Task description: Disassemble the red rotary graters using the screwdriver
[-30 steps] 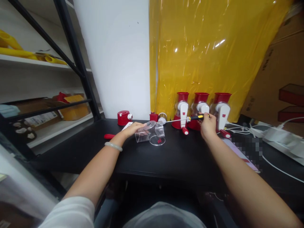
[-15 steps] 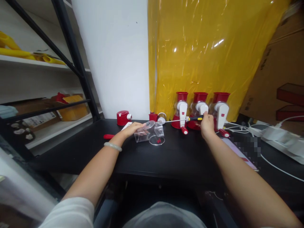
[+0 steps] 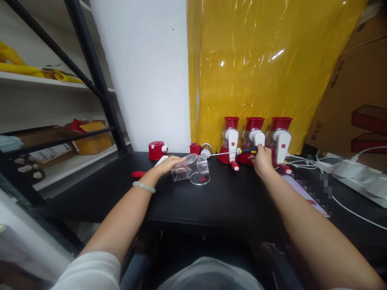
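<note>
My left hand [image 3: 169, 164] is closed on the left side of a clear plastic housing [image 3: 180, 173], which lies tilted on the black table. A small red mark shows through its round opening. In my right hand [image 3: 261, 160] is a screwdriver [image 3: 225, 153] with a black and yellow handle, held level. Its shaft points left and its tip meets or lies just behind the housing's right side; I cannot tell which. Behind the housing are a red square part [image 3: 195, 148] and a metal grater drum [image 3: 206, 149]. A red base [image 3: 156, 150] stands behind my left hand.
Three red and white rotary graters [image 3: 231, 139] stand at the back right. A red-handled piece [image 3: 138, 174] lies left of my left wrist. A tablet [image 3: 304, 194], white cables and a power strip [image 3: 356, 177] are on the right. Black-framed shelving [image 3: 87, 48] rises at the left.
My right hand has shifted its grip slightly on the screwdriver's handle, the fingers turning a little. The housing and my left hand stay nearly where they were.
</note>
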Demonstrator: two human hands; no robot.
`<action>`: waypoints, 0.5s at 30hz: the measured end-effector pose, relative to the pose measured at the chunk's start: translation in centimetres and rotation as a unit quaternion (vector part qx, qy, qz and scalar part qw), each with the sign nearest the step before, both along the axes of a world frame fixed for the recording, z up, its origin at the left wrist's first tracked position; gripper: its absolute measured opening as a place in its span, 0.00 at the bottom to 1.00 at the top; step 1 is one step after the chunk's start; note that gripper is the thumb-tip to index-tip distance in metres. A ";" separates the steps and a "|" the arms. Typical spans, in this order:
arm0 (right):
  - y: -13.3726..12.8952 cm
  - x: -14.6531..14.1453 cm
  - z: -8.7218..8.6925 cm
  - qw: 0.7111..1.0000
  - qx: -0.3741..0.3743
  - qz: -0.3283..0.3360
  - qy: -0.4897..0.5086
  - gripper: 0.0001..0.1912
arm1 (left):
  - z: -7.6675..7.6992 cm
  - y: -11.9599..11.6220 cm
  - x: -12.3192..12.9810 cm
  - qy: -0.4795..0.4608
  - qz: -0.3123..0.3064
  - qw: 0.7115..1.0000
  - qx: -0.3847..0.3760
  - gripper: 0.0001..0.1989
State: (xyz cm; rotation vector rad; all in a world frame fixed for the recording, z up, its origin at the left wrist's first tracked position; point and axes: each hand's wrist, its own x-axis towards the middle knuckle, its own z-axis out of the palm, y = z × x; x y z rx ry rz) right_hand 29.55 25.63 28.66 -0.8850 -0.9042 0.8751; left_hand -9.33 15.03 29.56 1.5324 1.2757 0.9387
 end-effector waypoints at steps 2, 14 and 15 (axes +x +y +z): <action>-0.5 -0.3 0.5 0.999 -0.030 -0.005 0.031 0.09 | 0.0 0.0 0.1 0.002 0.004 1.000 -0.006 0.31; -1.3 -0.8 1.1 0.993 -0.050 0.017 0.101 0.04 | 0.6 -0.5 0.3 0.002 0.005 1.000 -0.021 0.35; -1.2 -0.8 1.0 0.994 -0.045 0.009 0.098 0.05 | 0.6 -0.5 0.3 0.002 0.007 1.000 -0.022 0.34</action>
